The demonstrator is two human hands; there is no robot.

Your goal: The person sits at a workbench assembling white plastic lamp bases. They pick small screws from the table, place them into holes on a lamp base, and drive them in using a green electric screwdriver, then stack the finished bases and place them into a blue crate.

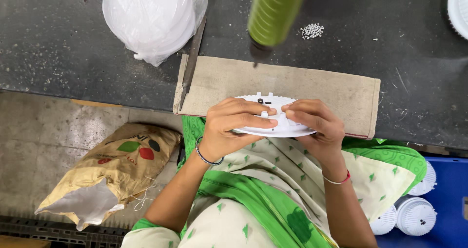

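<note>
Both my hands hold one round white plastic disc [271, 103] with small black parts on its top, at the near edge of the dark workbench [58, 38]. My left hand [233, 122] grips its left side, fingers curled over the rim. My right hand [313, 123] grips its right side, the fingertips pressing near the disc's middle. The disc hovers over a brown cardboard mat [292, 84]. A green cylindrical tool [274, 11] hangs above the mat, its dark tip pointing down just beyond the disc.
A clear bag of stacked white discs [152, 18] lies at the back left. A small heap of pale screws [312, 31] sits behind the mat. A long metal blade [191, 62] lies beside the mat. A brown sack [112, 170] rests on the floor. White ribbed parts [414, 214] fill a blue crate.
</note>
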